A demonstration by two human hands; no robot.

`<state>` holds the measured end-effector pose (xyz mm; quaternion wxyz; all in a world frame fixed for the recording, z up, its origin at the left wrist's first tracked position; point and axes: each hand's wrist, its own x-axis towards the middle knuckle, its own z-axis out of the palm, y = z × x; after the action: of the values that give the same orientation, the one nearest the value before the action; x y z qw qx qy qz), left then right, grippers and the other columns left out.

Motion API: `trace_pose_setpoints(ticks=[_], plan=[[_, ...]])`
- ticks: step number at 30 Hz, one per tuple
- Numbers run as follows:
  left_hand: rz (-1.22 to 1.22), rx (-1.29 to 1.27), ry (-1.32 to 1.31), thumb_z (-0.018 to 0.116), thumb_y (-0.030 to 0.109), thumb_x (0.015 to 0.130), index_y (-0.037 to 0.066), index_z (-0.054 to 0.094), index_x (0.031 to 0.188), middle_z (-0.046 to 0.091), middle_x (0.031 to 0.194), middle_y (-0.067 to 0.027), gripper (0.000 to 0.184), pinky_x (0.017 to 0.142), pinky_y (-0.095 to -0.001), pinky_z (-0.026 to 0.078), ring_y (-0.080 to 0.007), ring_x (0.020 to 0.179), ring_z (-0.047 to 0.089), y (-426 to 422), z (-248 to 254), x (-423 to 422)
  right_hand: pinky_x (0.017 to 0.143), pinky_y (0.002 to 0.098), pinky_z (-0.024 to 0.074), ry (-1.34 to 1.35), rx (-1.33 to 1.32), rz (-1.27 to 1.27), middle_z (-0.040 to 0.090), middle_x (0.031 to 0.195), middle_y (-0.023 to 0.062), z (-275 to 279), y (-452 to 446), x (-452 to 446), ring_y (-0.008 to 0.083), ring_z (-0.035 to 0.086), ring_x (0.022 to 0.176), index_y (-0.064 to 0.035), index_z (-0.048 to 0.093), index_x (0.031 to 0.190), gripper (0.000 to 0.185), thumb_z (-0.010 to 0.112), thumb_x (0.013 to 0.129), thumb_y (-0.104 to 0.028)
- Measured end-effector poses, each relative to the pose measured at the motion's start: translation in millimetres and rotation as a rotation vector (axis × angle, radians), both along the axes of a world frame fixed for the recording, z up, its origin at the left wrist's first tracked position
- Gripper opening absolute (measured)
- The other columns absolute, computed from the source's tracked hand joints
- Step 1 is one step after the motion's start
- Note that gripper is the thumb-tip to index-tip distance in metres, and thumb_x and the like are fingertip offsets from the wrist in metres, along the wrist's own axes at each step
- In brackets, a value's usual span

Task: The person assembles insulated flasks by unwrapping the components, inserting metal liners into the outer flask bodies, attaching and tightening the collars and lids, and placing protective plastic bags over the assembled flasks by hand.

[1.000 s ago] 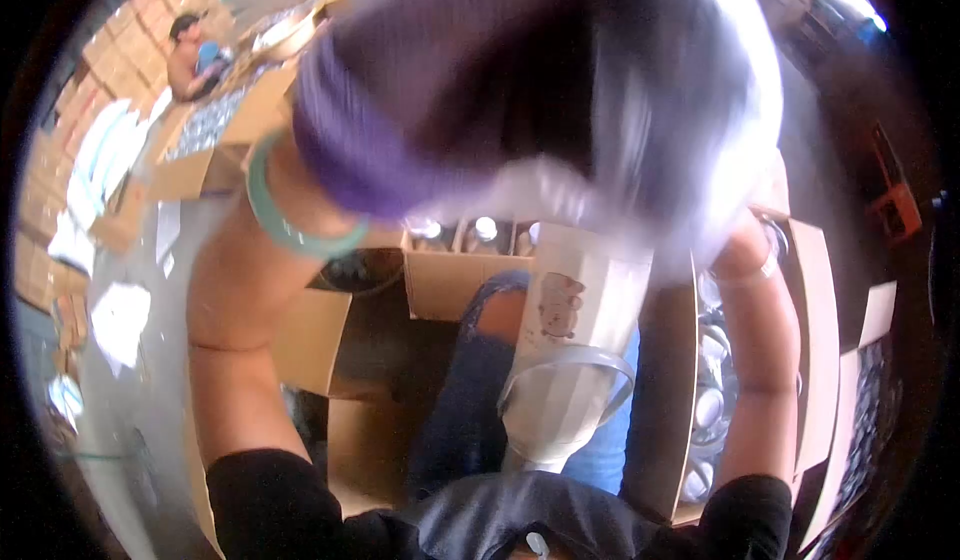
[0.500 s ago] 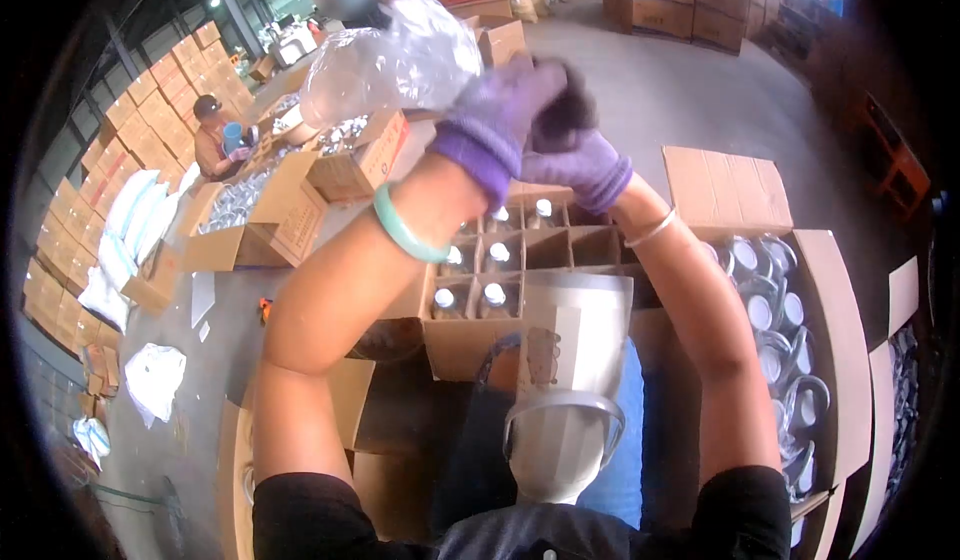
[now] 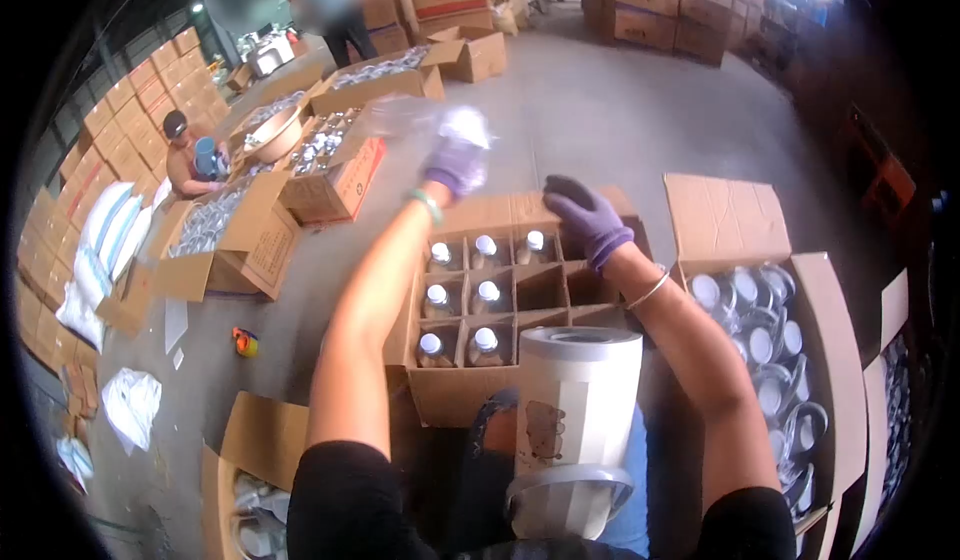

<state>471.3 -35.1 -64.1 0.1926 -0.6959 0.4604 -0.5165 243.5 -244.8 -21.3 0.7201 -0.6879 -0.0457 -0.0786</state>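
My left hand (image 3: 455,167), in a purple glove, is closed on a clear plastic bag (image 3: 410,115), stretched out past the far side of a divided carton (image 3: 465,400). The bag is blurred by motion. My right hand (image 3: 590,222), also gloved, hovers open over the carton's far right part, fingers pointing left. Several bottles with white caps (image 3: 487,295) stand upright in the carton's left and middle cells. A white tumbler (image 3: 575,400) with a grey handle and a bear picture rests upright at my lap, touched by neither hand.
To the right, an open carton (image 3: 845,360) holds several grey-handled lids (image 3: 770,390). Another open carton (image 3: 265,430) is at lower left. Open cartons of parts (image 3: 250,250) stand farther left, beside a seated person (image 3: 190,160). A standing person (image 3: 340,10) is behind. An orange tape dispenser (image 3: 245,342) lies on the floor.
My hands have come apart. The left has moved left with the plastic bag, which has dropped lower and looks bunched; the right has lowered over the carton. The view has shifted, showing more bottles.
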Motion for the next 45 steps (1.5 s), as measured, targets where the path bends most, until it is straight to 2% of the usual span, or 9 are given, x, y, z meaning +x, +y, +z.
trace_pose_setpoints(ticks=[7, 12, 15, 17, 23, 28, 31, 37, 45], plan=[[-0.163, 0.138, 0.506, 0.058, 0.033, 0.072, 0.023, 0.07, 0.08, 0.064, 0.087, -0.0046, 0.017, 0.111, -0.0522, 0.027, -0.0217, 0.091, 0.059, -19, 12, -211, 0.091, 0.0325, 0.0479, 0.245, 0.769, 0.266, 0.059, 0.123, 0.0187, 19, -79, 25, 0.0252, 0.059, 0.11, 0.0044, 0.054, 0.125, 0.069, 0.064, 0.085, -0.05], [-0.002, 0.13, 0.71, 0.06, 0.041, 0.083, 0.016, 0.065, 0.111, 0.059, 0.113, -0.0103, 0.037, 0.108, -0.059, 0.025, -0.0284, 0.107, 0.054, 29, -16, -205, 0.075, 0.0258, 0.0514, -0.005, -0.148, 0.069, 0.069, 0.09, 0.006, 14, -43, -2, 0.0109, 0.061, 0.081, 0.001, 0.067, 0.105, 0.03, 0.071, 0.085, -0.021], [-0.282, 0.097, 1.357, 0.057, 0.055, 0.084, 0.014, 0.051, 0.132, 0.053, 0.128, -0.0107, 0.064, 0.101, -0.0509, 0.036, -0.0276, 0.117, 0.051, 41, -1, -179, 0.075, 0.025, 0.0503, -0.144, -0.102, 0.018, 0.069, 0.092, 0.0056, 16, -30, -29, 0.0088, 0.059, 0.081, 0.0013, 0.067, 0.108, 0.03, 0.07, 0.086, -0.02], [-0.498, -1.149, 2.829, 0.06, 0.054, 0.084, 0.012, 0.043, 0.139, 0.053, 0.127, -0.0072, 0.071, 0.09, -0.0414, 0.044, -0.025, 0.118, 0.05, 44, 48, -200, 0.075, 0.0249, 0.0498, -0.214, -0.011, 0.027, 0.069, 0.093, 0.0052, 14, -24, -44, 0.0082, 0.058, 0.081, 0.0018, 0.066, 0.109, 0.031, 0.07, 0.087, -0.019], [-0.28, -0.95, 2.29, 0.069, 0.008, 0.082, 0.004, 0.052, 0.129, 0.062, 0.101, -0.0078, 0.051, 0.073, -0.0268, 0.05, -0.0157, 0.085, 0.062, -15, 36, -253, 0.086, 0.0268, 0.0496, -0.403, -0.223, 0.081, 0.068, 0.108, 0.0083, -2, -29, -75, 0.0144, 0.062, 0.097, 0.0005, 0.066, 0.109, 0.021, 0.062, 0.091, -0.01], [-0.081, -1.126, 1.247, 0.069, 0.022, 0.082, 0.003, 0.058, 0.121, 0.06, 0.117, -0.0169, 0.045, 0.089, -0.0353, 0.047, -0.0251, 0.105, 0.058, -6, 30, -226, 0.073, 0.0263, 0.0502, -0.23, -0.213, -0.409, 0.069, 0.089, 0.0063, -2, -70, -89, 0.0129, 0.062, 0.079, -0.0021, 0.066, 0.106, 0.02, 0.062, 0.091, -0.015], [-0.53, -1.215, 1.61, 0.071, 0.028, 0.081, 0.0, 0.053, 0.126, 0.057, 0.122, -0.0193, 0.056, 0.092, -0.0361, 0.046, -0.0264, 0.11, 0.056, -41, 75, -273, 0.074, 0.0307, 0.0515, -0.391, -0.605, -0.574, 0.069, 0.089, 0.0114, -16, -67, -70, 0.0227, 0.066, 0.081, -0.004, 0.067, 0.103, 0.02, 0.064, 0.085, -0.012], [0.0, -0.546, 1.805, 0.067, 0.021, 0.083, 0.0, 0.065, 0.109, 0.068, 0.094, -0.0091, 0.033, 0.083, -0.028, 0.049, -0.0155, 0.088, 0.063, -71, 82, -245, 0.077, 0.041, 0.0512, -0.676, -0.866, -0.352, 0.06, 0.098, 0.0157, 17, -43, -85, 0.0362, 0.062, 0.088, -0.0099, 0.062, 0.11, 0.034, 0.066, 0.077, -0.006], [-0.164, -0.828, 1.128, 0.055, 0.004, 0.082, 0.006, 0.066, 0.11, 0.069, 0.1, -0.0118, 0.031, 0.084, -0.0305, 0.05, -0.0212, 0.093, 0.065, -15, 45, -226, 0.089, 0.0389, 0.0515, 0.065, -1.234, -0.358, 0.059, 0.11, 0.0181, -59, -93, -74, 0.036, 0.061, 0.101, -0.0054, 0.057, 0.114, 0.033, 0.065, 0.082, -0.007]])
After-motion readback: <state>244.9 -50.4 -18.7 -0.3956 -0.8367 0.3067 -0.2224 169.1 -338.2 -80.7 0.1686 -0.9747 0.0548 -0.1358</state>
